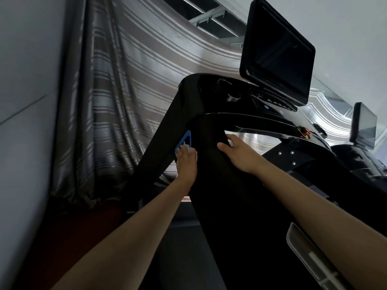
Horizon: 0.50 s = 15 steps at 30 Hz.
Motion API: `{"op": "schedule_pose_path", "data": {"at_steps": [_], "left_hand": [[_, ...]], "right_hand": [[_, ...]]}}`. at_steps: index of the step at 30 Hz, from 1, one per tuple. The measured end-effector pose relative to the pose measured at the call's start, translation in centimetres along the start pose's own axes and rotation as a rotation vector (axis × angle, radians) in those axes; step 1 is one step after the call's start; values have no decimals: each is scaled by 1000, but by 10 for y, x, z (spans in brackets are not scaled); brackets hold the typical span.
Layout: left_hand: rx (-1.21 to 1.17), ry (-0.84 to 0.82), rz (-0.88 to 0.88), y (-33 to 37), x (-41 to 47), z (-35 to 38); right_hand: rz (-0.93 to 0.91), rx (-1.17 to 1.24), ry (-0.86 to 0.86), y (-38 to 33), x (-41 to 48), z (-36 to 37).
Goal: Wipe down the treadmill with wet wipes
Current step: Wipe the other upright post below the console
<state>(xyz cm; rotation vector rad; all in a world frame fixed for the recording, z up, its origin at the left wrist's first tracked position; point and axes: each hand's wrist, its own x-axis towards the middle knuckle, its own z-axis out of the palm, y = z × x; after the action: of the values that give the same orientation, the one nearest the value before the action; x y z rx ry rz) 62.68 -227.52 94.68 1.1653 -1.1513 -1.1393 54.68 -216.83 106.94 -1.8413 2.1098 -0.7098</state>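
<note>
Striped curtain (117,91) hangs behind a black treadmill (230,206). A white wet wipe (187,146) is pressed to its upright, bunched inside the left grip (186,164), just below a blue triangle (187,135). Further right, the right grip (238,152) clasps the treadmill's arm.

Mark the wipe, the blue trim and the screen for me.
wipe (192,151): head view, white bunch on its right side.
blue trim (187,135): head view, upper corner of the triangle.
screen (276,53): head view, middle of the dark glass.
</note>
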Motion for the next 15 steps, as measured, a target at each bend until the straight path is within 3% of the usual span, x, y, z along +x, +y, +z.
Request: {"op": "schedule_pose_path", "data": {"at_steps": [11, 14, 15], "left_hand": [[92, -106, 56, 6, 18, -1], [153, -35, 102, -1, 29, -2], [50, -7, 70, 0, 29, -3]], "right_hand": [[-57, -2, -82, 2, 5, -5], [-66, -12, -101, 1, 3, -5], [-64, -13, -99, 0, 2, -6]]}}
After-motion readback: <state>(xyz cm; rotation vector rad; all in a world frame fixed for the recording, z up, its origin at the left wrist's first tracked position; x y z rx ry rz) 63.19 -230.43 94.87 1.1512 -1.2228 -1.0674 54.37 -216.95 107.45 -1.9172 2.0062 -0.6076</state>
